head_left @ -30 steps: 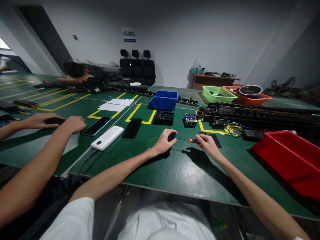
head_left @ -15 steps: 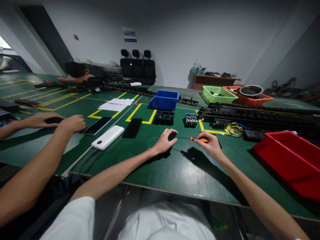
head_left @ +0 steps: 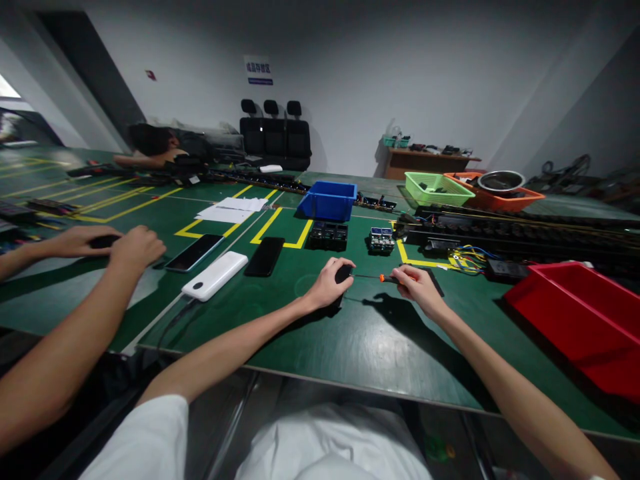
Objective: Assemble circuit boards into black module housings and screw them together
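Note:
My left hand (head_left: 329, 283) is closed around a small black block-shaped part (head_left: 343, 274) on the green table; its fingers hide much of it. An orange-and-black screwdriver (head_left: 387, 279) lies level in my right hand (head_left: 418, 288), fingers wrapped round the handle. The thin shaft points left and its tip reaches the side of the black part. Whether the tip sits in a screw is too small to tell. Beyond my hands stand a row of black modules (head_left: 328, 235) and a group of silver-and-blue modules (head_left: 381, 240). Behind my right hand lies a dark flat object (head_left: 433, 281), partly covered.
Left of me lie a black phone (head_left: 265, 257), a white power bank (head_left: 215, 276) with a cable and another phone (head_left: 195, 253). A co-worker's hands (head_left: 135, 248) are further left. A blue bin (head_left: 330, 201) stands ahead, a red bin (head_left: 575, 320) at right, near black rails (head_left: 525, 230).
My right hand has shifted its grip on the screwdriver, its fingers now covering more of the handle. My left hand and the black part stay in place. The co-worker's hand moved slightly left.

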`<state>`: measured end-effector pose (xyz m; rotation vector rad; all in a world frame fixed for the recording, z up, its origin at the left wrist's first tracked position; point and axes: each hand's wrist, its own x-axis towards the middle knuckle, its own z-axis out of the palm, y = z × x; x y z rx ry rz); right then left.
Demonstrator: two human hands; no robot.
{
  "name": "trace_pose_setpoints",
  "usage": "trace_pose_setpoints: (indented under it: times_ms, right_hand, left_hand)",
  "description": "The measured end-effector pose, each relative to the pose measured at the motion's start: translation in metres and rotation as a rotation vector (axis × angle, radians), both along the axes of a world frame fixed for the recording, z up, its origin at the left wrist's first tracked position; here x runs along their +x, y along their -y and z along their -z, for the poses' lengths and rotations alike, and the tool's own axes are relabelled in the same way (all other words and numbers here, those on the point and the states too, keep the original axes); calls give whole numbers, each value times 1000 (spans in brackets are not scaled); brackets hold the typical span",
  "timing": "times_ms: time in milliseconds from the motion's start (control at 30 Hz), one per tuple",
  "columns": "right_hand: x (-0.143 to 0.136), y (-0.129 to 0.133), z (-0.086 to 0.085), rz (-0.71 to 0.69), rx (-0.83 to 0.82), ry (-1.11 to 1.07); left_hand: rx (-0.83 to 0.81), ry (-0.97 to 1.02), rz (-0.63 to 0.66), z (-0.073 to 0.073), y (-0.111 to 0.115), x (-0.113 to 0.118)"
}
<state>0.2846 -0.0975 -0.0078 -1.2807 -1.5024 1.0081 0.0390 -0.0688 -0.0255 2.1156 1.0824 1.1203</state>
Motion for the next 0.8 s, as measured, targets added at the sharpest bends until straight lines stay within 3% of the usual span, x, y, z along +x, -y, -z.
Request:
trace_pose_setpoints:
  times_ms: [333, 600, 800]
  right_hand:
    - [3, 3, -9, 46, 269, 97]
    - [7, 1, -10, -118, 497, 170]
    - [7, 1, -10, -84, 444, 188]
  left_hand:
    - [-13, 15, -5, 2, -2, 0]
    - [-22, 14, -16, 4, -7, -1]
    - [-15, 27, -3, 4, -6, 0]
